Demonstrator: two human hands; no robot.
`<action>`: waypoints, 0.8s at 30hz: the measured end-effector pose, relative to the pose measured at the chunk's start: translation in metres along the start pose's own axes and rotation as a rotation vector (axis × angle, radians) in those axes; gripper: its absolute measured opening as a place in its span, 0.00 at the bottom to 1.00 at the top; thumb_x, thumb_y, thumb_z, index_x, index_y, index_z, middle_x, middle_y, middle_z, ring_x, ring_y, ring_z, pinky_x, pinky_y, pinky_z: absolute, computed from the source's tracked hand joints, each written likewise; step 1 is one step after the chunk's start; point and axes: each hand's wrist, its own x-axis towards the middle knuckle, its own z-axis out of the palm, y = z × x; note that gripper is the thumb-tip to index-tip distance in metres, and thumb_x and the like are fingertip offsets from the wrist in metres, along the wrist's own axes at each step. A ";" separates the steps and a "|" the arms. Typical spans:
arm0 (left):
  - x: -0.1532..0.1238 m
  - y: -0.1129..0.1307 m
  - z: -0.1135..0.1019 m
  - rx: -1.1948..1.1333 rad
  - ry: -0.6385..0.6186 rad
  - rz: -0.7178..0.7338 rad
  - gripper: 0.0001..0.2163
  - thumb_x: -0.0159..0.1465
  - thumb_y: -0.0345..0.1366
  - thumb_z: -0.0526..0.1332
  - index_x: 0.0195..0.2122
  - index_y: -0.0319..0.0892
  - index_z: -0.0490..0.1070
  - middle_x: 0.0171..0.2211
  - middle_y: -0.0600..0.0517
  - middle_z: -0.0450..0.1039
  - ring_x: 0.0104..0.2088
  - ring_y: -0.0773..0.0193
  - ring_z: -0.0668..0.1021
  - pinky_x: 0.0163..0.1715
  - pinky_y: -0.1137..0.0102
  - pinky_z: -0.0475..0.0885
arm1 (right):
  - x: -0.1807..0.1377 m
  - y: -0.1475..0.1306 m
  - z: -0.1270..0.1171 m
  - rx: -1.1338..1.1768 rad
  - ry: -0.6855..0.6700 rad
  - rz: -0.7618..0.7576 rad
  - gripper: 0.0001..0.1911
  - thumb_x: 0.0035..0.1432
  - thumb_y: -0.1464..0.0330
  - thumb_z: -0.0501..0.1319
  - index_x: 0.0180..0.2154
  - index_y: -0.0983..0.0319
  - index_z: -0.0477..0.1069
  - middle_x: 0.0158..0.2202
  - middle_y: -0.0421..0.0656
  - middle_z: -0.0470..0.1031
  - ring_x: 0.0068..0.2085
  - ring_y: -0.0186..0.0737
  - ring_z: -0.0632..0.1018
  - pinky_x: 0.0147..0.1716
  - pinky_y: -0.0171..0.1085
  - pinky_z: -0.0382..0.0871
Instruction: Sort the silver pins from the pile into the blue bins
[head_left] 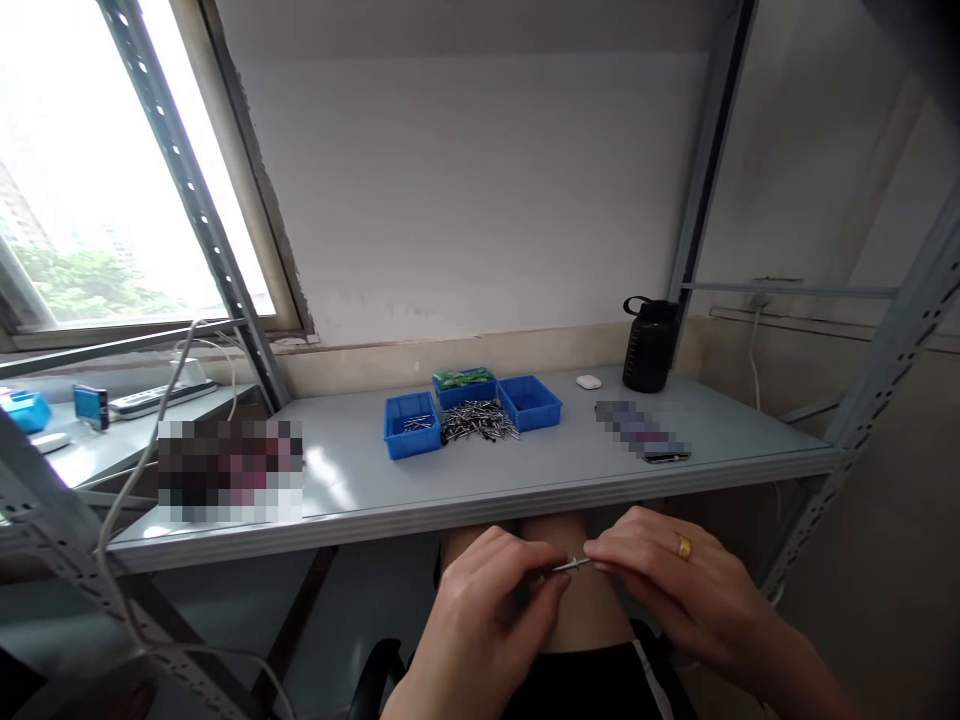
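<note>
A small silver blind rivet (574,564), a thin pin with a collar near its middle, is held level above my lap in front of the table edge. My left hand (491,605) pinches its left end between thumb and fingers. The right end sits between the fingertips of my right hand (675,580), which has a gold ring on one finger. On the table lies a heap of similar metal pins (478,421), silver with some dark parts. Left of the heap, a blue bin (412,440) contains a few pins.
Behind the heap stands a blue bin (463,395) with green packets (463,378); another blue bin (531,404) is to its right. Farther right are a white case (589,382), a black bottle (649,345) and a blurred phone (666,457). Metal posts frame the grey table (360,490).
</note>
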 end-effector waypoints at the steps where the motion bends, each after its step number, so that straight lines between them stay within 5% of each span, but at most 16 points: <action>1: 0.000 -0.001 -0.001 0.006 0.000 -0.002 0.06 0.63 0.27 0.60 0.35 0.43 0.75 0.30 0.53 0.76 0.31 0.67 0.77 0.32 0.76 0.70 | -0.001 0.001 0.000 -0.004 0.014 0.004 0.09 0.67 0.74 0.52 0.44 0.61 0.70 0.33 0.42 0.78 0.34 0.35 0.78 0.35 0.34 0.70; 16: -0.001 -0.004 -0.003 0.030 0.045 0.021 0.04 0.63 0.28 0.61 0.35 0.43 0.74 0.31 0.54 0.76 0.32 0.67 0.77 0.33 0.75 0.70 | -0.001 0.000 0.003 0.071 -0.019 -0.003 0.09 0.66 0.74 0.54 0.47 0.61 0.66 0.37 0.44 0.77 0.38 0.37 0.76 0.37 0.34 0.70; 24: 0.003 -0.008 -0.008 0.064 0.076 0.040 0.05 0.62 0.28 0.61 0.35 0.44 0.74 0.29 0.55 0.75 0.30 0.68 0.76 0.31 0.76 0.70 | 0.004 0.004 0.005 0.218 -0.146 -0.028 0.09 0.64 0.75 0.55 0.46 0.61 0.67 0.39 0.44 0.75 0.38 0.36 0.74 0.36 0.35 0.69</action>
